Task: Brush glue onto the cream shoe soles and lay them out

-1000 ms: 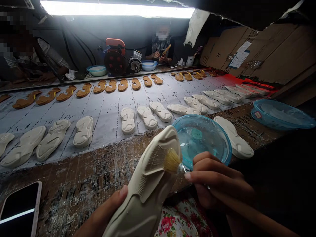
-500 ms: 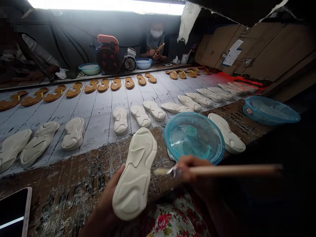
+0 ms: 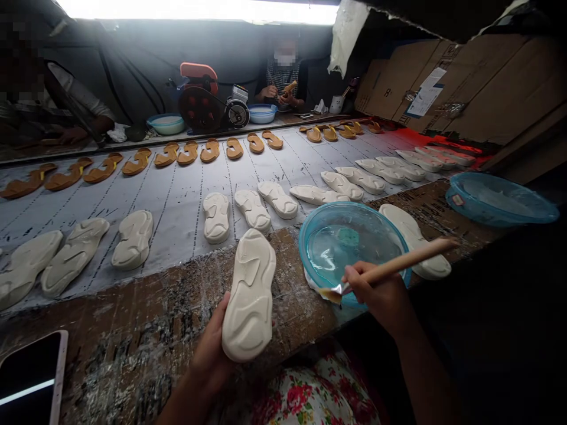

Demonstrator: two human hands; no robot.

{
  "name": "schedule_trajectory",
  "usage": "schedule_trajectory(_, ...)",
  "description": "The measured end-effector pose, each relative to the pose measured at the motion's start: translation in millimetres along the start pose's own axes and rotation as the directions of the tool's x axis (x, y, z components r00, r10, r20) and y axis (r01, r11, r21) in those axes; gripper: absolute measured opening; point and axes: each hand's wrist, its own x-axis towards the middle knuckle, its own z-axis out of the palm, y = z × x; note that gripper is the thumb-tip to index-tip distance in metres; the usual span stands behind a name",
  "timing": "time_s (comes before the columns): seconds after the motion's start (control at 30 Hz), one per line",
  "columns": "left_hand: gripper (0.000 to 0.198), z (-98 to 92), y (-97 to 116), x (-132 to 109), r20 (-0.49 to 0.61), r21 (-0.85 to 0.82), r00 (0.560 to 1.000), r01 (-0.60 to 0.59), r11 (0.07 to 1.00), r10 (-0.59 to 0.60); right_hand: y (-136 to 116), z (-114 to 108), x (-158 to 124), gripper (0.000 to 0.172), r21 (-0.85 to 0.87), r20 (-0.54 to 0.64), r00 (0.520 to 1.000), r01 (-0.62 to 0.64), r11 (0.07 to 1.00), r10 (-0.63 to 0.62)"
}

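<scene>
2 hands (image 3: 212, 354) (image 3: 376, 295): sole (image 3: 248, 295) up, brush (image 3: 336, 290) now at bowl (image 3: 354, 205)

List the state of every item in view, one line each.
left hand, gripping sole
pale shoe sole, held tilted
right hand, gripping brush
wooden-handled brush, bristles at bowl rim
teal plastic bowl, on bench, clear contents
phone, lying on bench, screen dark

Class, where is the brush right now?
In the head view, the brush is in the right hand, bristles at the near rim of the blue bowl, right of the white sole.
</scene>
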Motion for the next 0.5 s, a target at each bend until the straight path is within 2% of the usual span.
schedule_trajectory(0.1, 0.035, 15.9, 3, -10, 0.006, 0.041, 1.000, -0.030, 0.999, 0.030, -29, 12, -15, 0.017, 0.227, 0.066, 0.978, 0.176, 0.958, -0.196)
schedule_trajectory(0.17, 0.043, 24.3, 4, -16, 0.055, 0.061, 0.998, 0.024, 0.998, -0.028, -47, 24, -20, 0.014, 0.358, 0.089, 0.931, 0.302, 0.883, -0.355)
schedule_trajectory(0.23, 0.048, 30.5, 6, -22, 0.093, 0.075, 0.992, 0.075, 0.994, -0.082, -59, 32, -20, 0.012, 0.473, 0.090, 0.879, 0.376, 0.797, -0.468)
schedule_trajectory(0.33, 0.039, 34.3, 8, -31, 0.077, 0.078, 0.994, 0.076, 0.994, -0.082, -68, 35, -12, 0.012, 0.564, 0.076, 0.853, 0.390, 0.728, -0.517)
schedule_trajectory(0.4, 0.034, 32.4, 9, -36, 0.049, 0.096, 0.996, 0.063, 0.993, -0.068, -69, 34, -7, 0.012, 0.559, 0.074, 0.853, 0.394, 0.729, -0.517)
schedule_trajectory(0.5, 0.034, 25.4, 10, -43, 0.030, 0.208, 0.999, 0.016, 0.978, -0.023, -70, 33, -6, 0.016, 0.530, 0.047, 0.844, 0.433, 0.729, -0.535)
